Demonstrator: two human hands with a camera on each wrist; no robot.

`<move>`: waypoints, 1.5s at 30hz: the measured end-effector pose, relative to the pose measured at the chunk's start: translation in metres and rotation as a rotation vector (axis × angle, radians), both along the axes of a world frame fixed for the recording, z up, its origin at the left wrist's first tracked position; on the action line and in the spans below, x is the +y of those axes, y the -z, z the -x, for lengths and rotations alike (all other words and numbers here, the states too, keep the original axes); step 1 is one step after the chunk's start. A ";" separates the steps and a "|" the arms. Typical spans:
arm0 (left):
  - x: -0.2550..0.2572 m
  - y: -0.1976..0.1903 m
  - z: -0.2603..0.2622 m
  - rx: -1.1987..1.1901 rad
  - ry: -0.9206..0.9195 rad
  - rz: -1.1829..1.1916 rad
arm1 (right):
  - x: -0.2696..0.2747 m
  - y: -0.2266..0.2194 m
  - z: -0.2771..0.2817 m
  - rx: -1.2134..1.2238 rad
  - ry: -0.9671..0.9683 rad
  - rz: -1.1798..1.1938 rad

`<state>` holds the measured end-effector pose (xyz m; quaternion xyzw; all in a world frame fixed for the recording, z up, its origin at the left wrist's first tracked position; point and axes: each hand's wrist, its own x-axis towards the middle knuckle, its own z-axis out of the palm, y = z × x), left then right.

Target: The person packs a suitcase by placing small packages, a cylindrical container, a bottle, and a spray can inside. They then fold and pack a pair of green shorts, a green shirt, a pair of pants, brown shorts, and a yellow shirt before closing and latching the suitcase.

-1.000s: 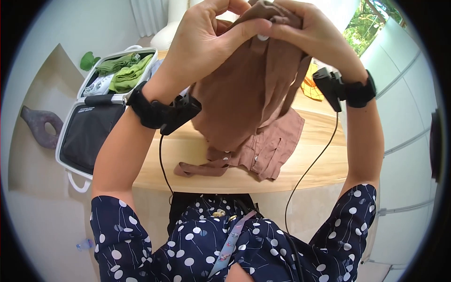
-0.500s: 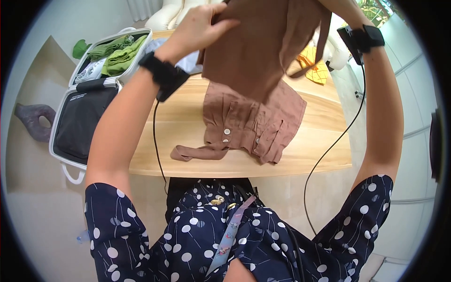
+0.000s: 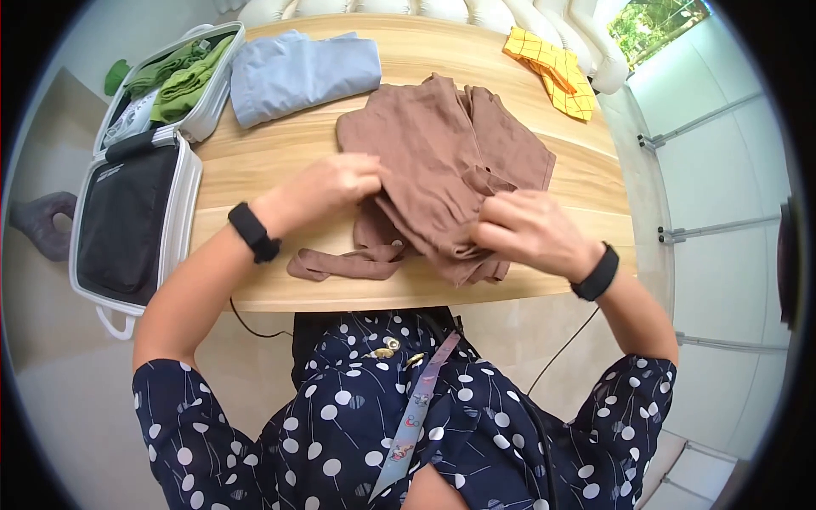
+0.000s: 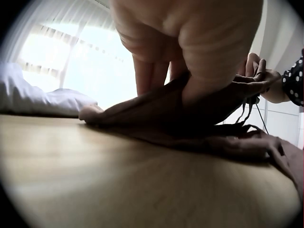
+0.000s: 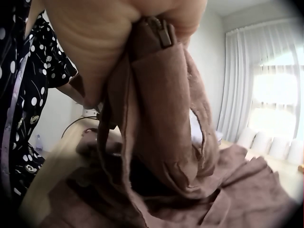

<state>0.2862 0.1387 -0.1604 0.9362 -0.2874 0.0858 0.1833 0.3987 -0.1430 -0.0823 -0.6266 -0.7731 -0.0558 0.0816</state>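
A brown garment (image 3: 425, 161) lies bunched over another brown piece of cloth on the table, a strap (image 3: 344, 265) trailing to the left. The left hand (image 3: 327, 191) pinches the upper garment's left edge, low over the wood. At its front right part, the right hand (image 3: 535, 234) grips the gathered cloth with curled fingers. Seen from the right wrist, the right hand (image 5: 128, 28) holds up a fold with a zipper pull (image 5: 165, 37). In the left wrist view the left hand (image 4: 190, 42) has its fingertips down on the dark cloth.
Folded light blue cloth (image 3: 306, 75) lies at the table's back left, a yellow checked cloth (image 3: 557, 72) at the back right. An open suitcase (image 3: 194, 183) with green clothes (image 3: 189, 85) stands left of the table (image 3: 586, 183). White cushioned seating (image 3: 442, 10) is behind.
Both hands have come down and toward the body with the raised brown garment, which now lies over the other brown cloth. The left hand, spread half a second ago, now pinches its edge.
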 end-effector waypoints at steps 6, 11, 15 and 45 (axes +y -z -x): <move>-0.003 0.003 0.022 0.029 -0.077 -0.005 | -0.007 0.016 0.015 0.088 0.029 0.027; -0.007 -0.003 0.027 0.053 -0.133 0.023 | -0.017 0.019 0.018 0.094 0.039 0.001; -0.026 -0.025 0.031 0.123 -0.189 0.082 | -0.020 0.022 0.022 0.116 0.057 0.008; -0.007 -0.008 0.005 0.904 -0.785 0.990 | 0.059 0.052 -0.078 0.200 0.111 0.145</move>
